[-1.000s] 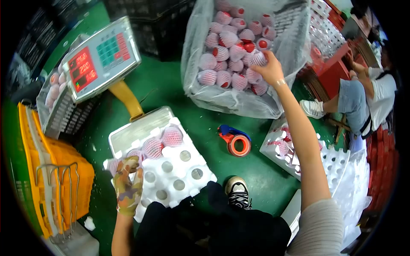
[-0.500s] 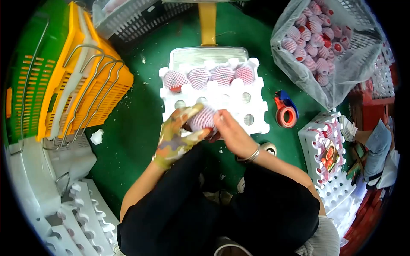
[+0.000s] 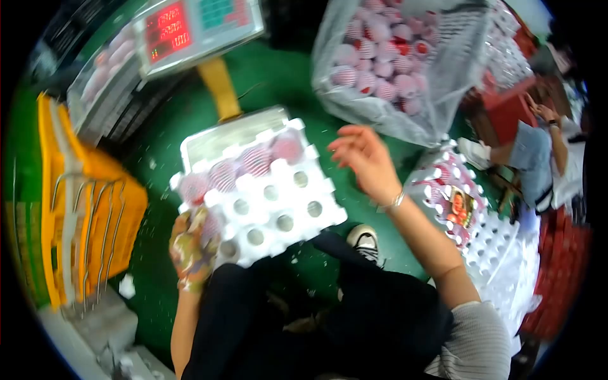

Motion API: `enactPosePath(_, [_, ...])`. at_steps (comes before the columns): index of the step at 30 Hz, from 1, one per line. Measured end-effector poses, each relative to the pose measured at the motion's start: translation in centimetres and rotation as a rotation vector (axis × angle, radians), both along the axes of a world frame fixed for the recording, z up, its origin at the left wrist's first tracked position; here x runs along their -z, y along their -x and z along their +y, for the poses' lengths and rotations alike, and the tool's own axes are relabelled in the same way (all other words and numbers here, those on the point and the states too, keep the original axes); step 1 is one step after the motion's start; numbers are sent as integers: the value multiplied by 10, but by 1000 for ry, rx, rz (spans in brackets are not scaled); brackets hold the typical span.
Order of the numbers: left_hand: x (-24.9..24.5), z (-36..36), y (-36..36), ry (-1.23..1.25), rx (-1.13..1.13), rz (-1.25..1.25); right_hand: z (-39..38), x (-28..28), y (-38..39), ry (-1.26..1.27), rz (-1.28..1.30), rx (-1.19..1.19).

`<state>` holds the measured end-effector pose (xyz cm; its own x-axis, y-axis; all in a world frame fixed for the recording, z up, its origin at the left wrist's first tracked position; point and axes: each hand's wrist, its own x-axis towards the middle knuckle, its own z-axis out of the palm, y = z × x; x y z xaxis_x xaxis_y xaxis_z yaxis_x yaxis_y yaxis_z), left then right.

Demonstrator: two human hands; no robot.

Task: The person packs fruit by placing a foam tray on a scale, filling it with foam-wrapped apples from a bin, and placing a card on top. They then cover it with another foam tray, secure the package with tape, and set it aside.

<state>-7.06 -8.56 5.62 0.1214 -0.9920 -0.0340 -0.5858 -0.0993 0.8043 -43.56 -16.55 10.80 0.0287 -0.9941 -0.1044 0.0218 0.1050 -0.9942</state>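
A white foam tray lies tilted on the scale's platform, with round holes in its cups. Its far row holds several red fruits in pink foam nets. My left hand, in a camouflage-patterned glove, is at the tray's left edge, its fingers around another net-wrapped fruit at the near-left cups. The glove partly hides that fruit. My bare right hand, with a bracelet at the wrist, is in the air right of the tray. Its fingers are apart and hold nothing.
The scale's display glows red at upper left. A plastic-lined crate of netted fruit stands at upper right, a packed foam tray below it. A yellow crate is left. A seated person is at far right.
My view has turned right. My left hand has carried the netted fruit to the tray's left side. The right hand has let go of it and moved away to the right, opening.
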Motion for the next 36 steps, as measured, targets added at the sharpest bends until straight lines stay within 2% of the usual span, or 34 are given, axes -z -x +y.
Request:
enactPosePath(1, [-18, -3, 4, 183, 215, -537, -18, 0, 37, 33, 102, 133])
enactPosePath(4, [-20, -8, 9, 75, 305, -772, -84, 19, 139, 138, 535, 343])
enactPosePath(5, [-20, -10, 9, 84, 314, -774, -103, 23, 161, 188, 713, 382])
enactPosePath(6, [-20, -11, 11, 45, 347, -798, -121, 22, 171, 187, 712, 389])
enactPosePath(8, [-25, -16, 16, 2, 391, -814, -150, 23, 184, 301, 1066, 327])
enactPosePath(9, [-24, -18, 19, 2, 396, -818, -165, 30, 186, 297, 1063, 332])
enactPosePath(11, [-15, -16, 20, -38, 354, -860, -193, 51, 180, 259, 1255, 120])
enactPosePath(12, [14, -13, 6, -50, 265, -799, -199, 59, 170, 265, 1249, 123])
enactPosePath(14, [8, -14, 13, 16, 279, -838, -203, 71, 150, 236, 1448, -48])
enactPosePath(15, [4, -12, 16, 78, 296, -866, -203, 73, 149, 237, 1440, -50])
enactPosePath(17, [2, -10, 14, 56, 308, -905, -201, 70, 149, 228, 1357, -15])
enactPosePath(19, [3, -10, 13, 144, 338, -920, -193, 69, 161, 335, 1300, 16])
enactPosePath(21, [-13, -4, 13, 77, 322, -815, -169, 55, 162, 220, 738, 158])
enactPosePath(23, [-19, 4, 14, 80, 135, -564, -122, 18, 141, 67, 154, 120])
enactPosePath(25, [-24, 10, 11, -14, 58, -535, -80, 1, 117, -10, -326, 20])
enactPosePath(27, [-37, 9, 12, 305, 158, -449, -51, -5, 87, -55, -549, -150])
enactPosePath(28, [-48, 7, 17, 279, 155, -417, -38, -8, 69, -81, -655, -239])
enactPosePath(29, [-55, 2, 20, 372, 223, -431, -26, -9, 50, -112, -762, -328])
enactPosePath(31, [-62, 2, 23, 327, 264, -347, -7, -4, 8, -137, -968, -356])
enactPosePath(34, [-60, 15, 27, 321, 255, -220, 18, -4, -45, -206, -649, -369])
enactPosePath(35, [-59, 19, 25, 312, 258, -192, 26, 7, -61, -131, -414, -377])
enactPosePath(36, [-55, 24, 23, 256, 223, -146, 34, 12, -80, -91, -343, -379])
